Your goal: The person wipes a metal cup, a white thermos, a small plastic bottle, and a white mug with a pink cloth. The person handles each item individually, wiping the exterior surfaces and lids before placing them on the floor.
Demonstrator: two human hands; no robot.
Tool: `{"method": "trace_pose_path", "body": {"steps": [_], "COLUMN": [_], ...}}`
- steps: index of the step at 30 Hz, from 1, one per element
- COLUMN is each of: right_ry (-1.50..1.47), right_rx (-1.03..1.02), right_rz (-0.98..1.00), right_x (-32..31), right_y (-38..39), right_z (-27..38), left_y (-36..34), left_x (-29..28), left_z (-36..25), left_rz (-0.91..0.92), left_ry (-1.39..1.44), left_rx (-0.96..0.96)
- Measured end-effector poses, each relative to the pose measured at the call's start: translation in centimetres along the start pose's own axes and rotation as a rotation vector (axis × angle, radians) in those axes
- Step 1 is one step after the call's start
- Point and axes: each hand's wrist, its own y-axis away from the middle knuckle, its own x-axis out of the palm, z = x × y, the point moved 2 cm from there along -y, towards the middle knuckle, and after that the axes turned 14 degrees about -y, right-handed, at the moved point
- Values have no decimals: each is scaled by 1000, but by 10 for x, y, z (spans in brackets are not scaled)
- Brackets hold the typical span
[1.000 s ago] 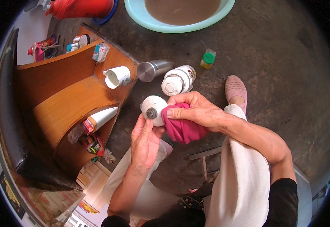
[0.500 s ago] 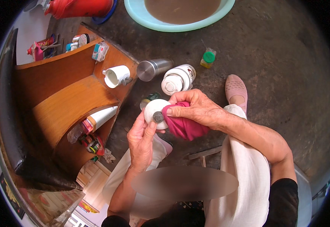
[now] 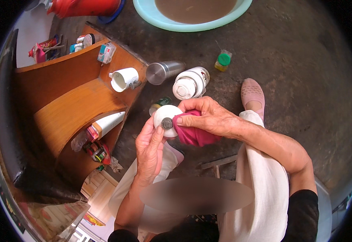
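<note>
A round white lid (image 3: 162,114) with a dark, rough-looking knob (image 3: 167,123) at its centre is held up in front of my lap. My left hand (image 3: 150,147) grips its lower left rim, the thumb close to the knob. My right hand (image 3: 210,117) is closed on a magenta cloth (image 3: 196,134), pressing it over the lid's right side with the thumb on top. The cloth's loose part hangs below my right fingers. Part of the lid's edge is hidden under the cloth.
Beyond my hands on the dark floor stand a white flask (image 3: 190,84), a steel cylinder (image 3: 163,72), a dark green jar (image 3: 159,105) and a green-capped jar (image 3: 223,60). A pale green basin (image 3: 192,27) holds brown water. Left is a wooden cabinet (image 3: 69,107) with a white cup (image 3: 124,79).
The magenta cloth and my right fingers have shifted slightly on the lid. Both hands keep their grip.
</note>
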Motion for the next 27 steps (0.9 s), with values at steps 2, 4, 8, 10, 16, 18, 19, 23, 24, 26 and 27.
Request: {"method": "trace_pose_path", "body": {"steps": [2,4,8,10,16,18,19,23,24,26,27], "right_ry": [14,57,116,38,-86,-83,-35,34,-5,-57,-71], "right_rx": [63,132,248,241,65,26,64,102,68,34,35], "right_rz": [-31,-87,-67,4,80,100,110,91,76,54,46], "right_x": [0,3,3,0,1,0,0,1,2,1,1], "right_y": [1,3,4,5,3,2,3,2,3,3,2], "right_z": [1,6,10,7,0,-2,0,10,12,14,13], "left_y": [2,6,5,3,-1,1,1,3,2,2,2], "left_x": [0,0,0,-2,-6,-2,-1,-1,-3,-3,-2], "left_z": [2,2,-2,-4,-9,-8,-6,-5,-6,-6,-6], "left_rz": [-4,3,12,15,-26,-28,-29,-35,-37,-32,-25], "left_ry": [-58,-124,-144,-63,123,63,71,102,113,109,95], "left_rx": [34,41,69,44,3,26,17,-9,-16,-23,-23]}}
